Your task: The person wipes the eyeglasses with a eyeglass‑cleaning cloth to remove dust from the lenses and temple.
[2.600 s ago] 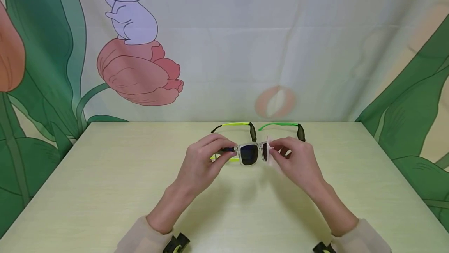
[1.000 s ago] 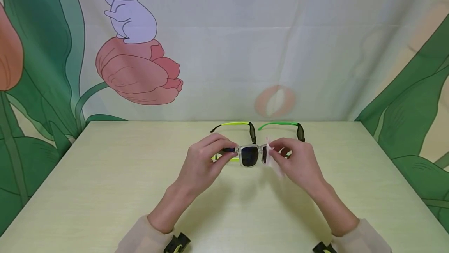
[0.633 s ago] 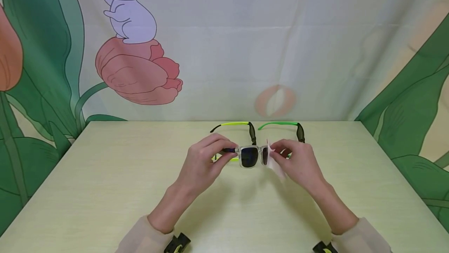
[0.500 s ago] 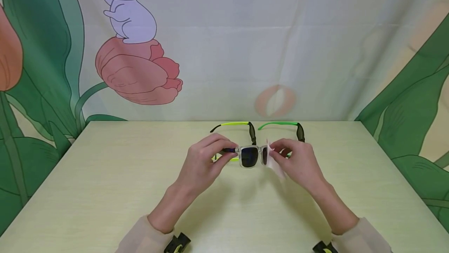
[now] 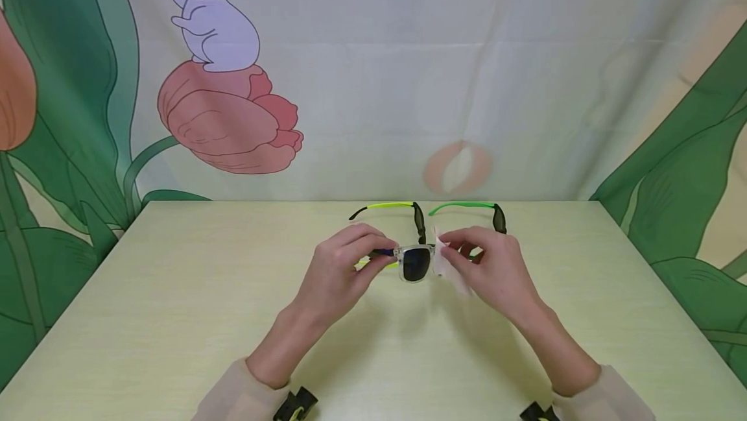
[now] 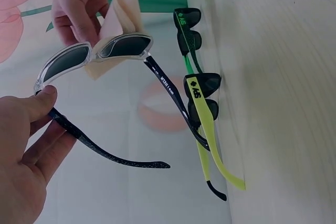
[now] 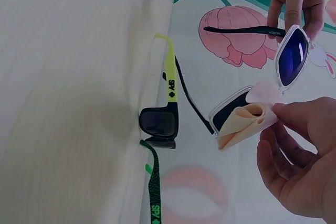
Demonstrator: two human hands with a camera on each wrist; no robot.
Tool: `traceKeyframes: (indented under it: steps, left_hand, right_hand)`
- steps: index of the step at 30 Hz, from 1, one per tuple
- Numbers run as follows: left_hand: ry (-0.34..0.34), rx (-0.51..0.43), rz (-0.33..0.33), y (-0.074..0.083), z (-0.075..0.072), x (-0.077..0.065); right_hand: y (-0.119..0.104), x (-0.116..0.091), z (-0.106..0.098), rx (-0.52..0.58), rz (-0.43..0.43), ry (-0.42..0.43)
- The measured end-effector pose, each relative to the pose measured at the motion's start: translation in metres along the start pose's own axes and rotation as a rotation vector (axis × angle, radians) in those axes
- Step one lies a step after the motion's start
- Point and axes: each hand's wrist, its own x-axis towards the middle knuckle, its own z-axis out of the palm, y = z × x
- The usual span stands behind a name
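Observation:
My left hand (image 5: pixel 344 265) pinches a pair of clear-framed sunglasses (image 5: pixel 416 264) by the hinge end of one dark temple, holding them up off the table. Their dark lenses and both unfolded temples show in the left wrist view. My right hand (image 5: pixel 490 265) pinches a folded pale cloth (image 7: pixel 247 121) between thumb and fingers. In the right wrist view the cloth lies against one lens of the sunglasses (image 7: pixel 293 59) and covers part of it. From the head view, that lens is hidden behind the cloth.
Behind the hands, sunglasses with yellow temples (image 6: pixel 205 114) and another pair with green temples (image 5: pixel 463 205) stand on the light wooden table (image 5: pixel 175 317), near its back edge. A printed curtain (image 5: pixel 373 84) hangs behind the table.
My right hand and the cloth have shifted slightly left across the sunglasses, now hiding the right-hand lens in the head view. My left hand keeps its grip, with the frame slightly lower.

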Motion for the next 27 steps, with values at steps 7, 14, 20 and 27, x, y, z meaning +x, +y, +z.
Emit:
traceKeyframes:
  steps: [7,14,20,27]
  left_hand:
    - [0.005,0.018,0.045,0.003,0.0,0.001]
    - [-0.018,0.043,0.049,0.005,0.001,0.001]
    - [-0.025,0.062,0.049,0.005,0.002,0.0]
    - [-0.036,0.11,0.086,0.004,0.002,0.001]
  right_hand:
    - [-0.004,0.004,-0.006,0.028,-0.091,-0.094]
    - [0.003,0.0,-0.007,0.079,-0.086,-0.23]
    - [0.006,-0.001,-0.005,0.1,-0.096,-0.269]
    - [0.007,-0.001,-0.003,0.036,-0.181,-0.282]
